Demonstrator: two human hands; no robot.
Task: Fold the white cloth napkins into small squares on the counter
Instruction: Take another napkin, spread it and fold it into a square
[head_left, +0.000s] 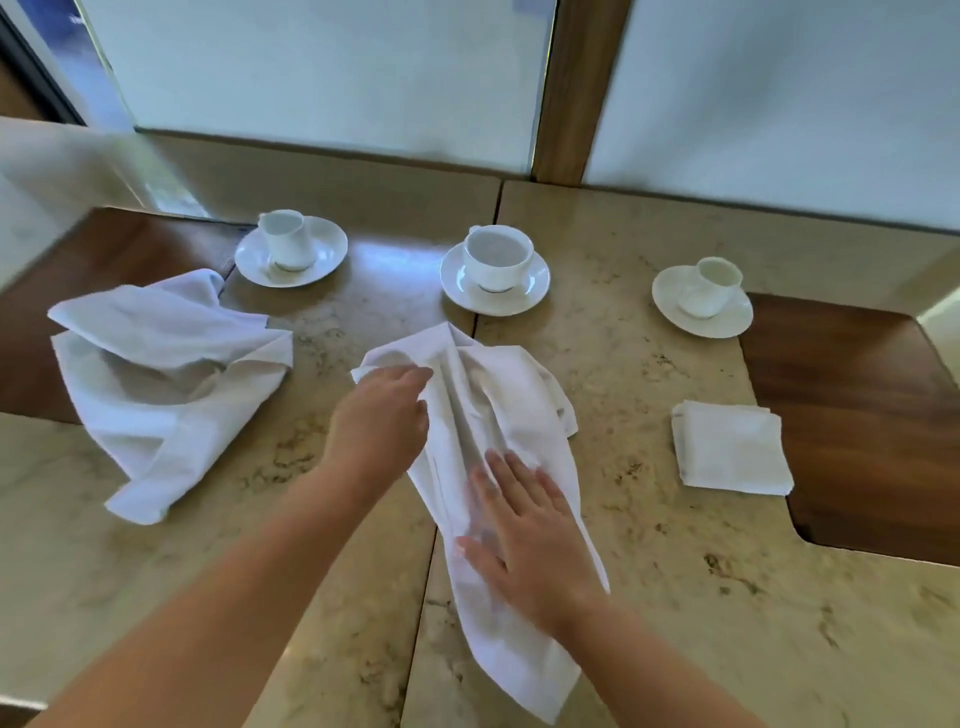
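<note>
The crumpled white cloth napkin (498, 467) lies in the middle of the beige stone counter (675, 597), bunched into long ridges and not yet flat. The right hand (524, 535) rests on its lower part with straight fingers, pressing it down. The left hand (384, 415) has curled fingers at the upper left edge of this napkin and seems to pinch it. To do the step well, I think the cloth should first be spread flat, corners found, then edge laid on edge. Right of this napkin lies a finished white folded square (732, 447); left of it a second loose white napkin (161, 384); behind it three white cups on saucers (496, 270).
</note>
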